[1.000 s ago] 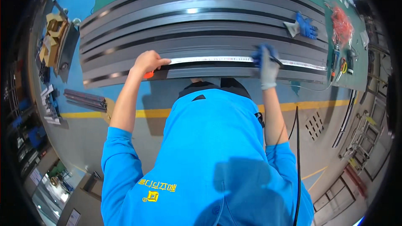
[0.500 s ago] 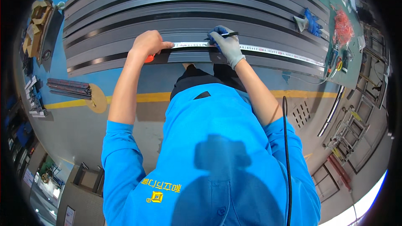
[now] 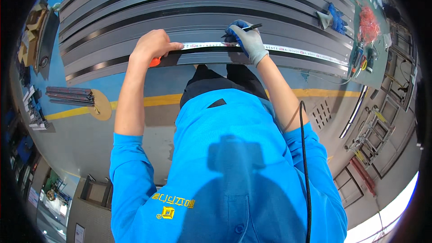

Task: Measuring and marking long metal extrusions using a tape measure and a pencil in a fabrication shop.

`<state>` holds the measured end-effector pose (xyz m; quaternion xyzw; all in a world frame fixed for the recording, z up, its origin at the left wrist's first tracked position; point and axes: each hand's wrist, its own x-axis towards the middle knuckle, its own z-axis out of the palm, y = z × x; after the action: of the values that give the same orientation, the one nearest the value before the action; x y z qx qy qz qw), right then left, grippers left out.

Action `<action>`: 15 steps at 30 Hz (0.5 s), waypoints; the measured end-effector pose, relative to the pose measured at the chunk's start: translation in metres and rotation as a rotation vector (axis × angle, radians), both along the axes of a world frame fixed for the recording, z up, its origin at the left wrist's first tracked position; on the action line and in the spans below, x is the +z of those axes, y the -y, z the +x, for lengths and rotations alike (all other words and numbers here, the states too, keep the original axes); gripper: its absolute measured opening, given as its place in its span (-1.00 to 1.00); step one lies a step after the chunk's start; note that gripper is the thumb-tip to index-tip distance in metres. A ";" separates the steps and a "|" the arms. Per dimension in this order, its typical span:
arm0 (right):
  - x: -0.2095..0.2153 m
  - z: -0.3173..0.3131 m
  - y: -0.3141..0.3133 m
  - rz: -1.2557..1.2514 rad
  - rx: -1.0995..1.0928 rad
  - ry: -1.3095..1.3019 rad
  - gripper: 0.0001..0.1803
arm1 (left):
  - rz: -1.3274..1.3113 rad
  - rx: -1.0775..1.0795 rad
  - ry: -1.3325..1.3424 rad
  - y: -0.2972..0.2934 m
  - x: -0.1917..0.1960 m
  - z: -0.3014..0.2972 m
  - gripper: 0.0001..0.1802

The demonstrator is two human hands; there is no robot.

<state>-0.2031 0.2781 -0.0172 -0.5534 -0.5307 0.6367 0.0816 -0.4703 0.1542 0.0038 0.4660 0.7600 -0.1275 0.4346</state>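
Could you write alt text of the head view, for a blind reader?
A person's bare left hand holds a measuring tape along long grey profiles; the gloved right hand holds a black pen near the tape. Another glove lies on the profiles.

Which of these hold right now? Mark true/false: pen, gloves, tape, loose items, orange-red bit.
1. The right hand holds a black pen. True.
2. Both hands are gloved. False: the left hand is bare.
3. The measuring tape stretches along the grey metal profiles. True.
4. Nothing but the tape lies on the profiles. False: a blue-and-grey glove lies near their right end.
5. An orange-red item shows by the left hand. True.
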 end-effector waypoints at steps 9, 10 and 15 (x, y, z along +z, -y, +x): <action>-0.004 0.002 -0.002 -0.027 0.097 0.013 -0.73 | 0.019 0.027 -0.029 -0.004 0.003 0.003 -0.29; -0.005 0.002 -0.002 -0.013 0.116 0.026 -0.73 | 0.015 0.026 -0.034 -0.004 0.003 0.003 -0.29; -0.002 0.000 0.001 0.021 0.170 0.073 -0.75 | 0.000 0.015 -0.042 -0.007 0.001 0.002 -0.29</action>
<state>-0.2035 0.2773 -0.0195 -0.5284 -0.5849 0.6152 0.0136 -0.4682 0.1614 0.0049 0.4575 0.7724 -0.1340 0.4197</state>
